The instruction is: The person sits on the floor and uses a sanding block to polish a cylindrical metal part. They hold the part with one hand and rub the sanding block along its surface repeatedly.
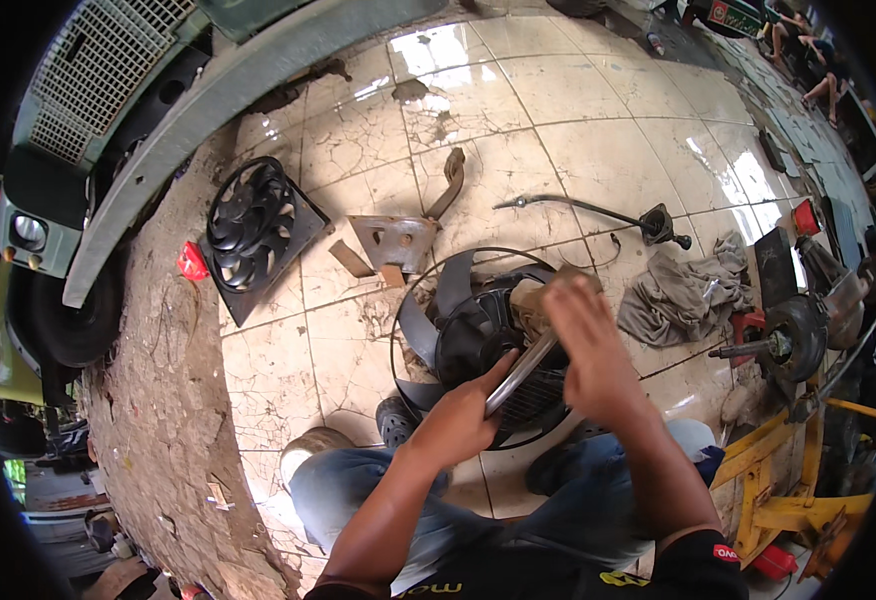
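Observation:
I sit over a black fan [453, 345] with broad blades and a thin round ring, lying on the tiles between my feet. My left hand [463, 415] is wrapped round a shiny metal bar [521, 376], which slants up and right across the fan. At the bar's upper end my right hand [590, 345] has its fingers stretched out and close together. They lie against a brownish, worn piece [536, 305] above the fan's hub. How that piece joins the bar is hidden by the hand.
A second black fan [248, 225] in a square frame lies left, near a vehicle's bumper [158, 170]. A rusty pedal bracket [398, 240] lies ahead. A lever with a black boot [598, 210] and a grey rag [688, 290] lie right, by a yellow stand [758, 490] with machine parts.

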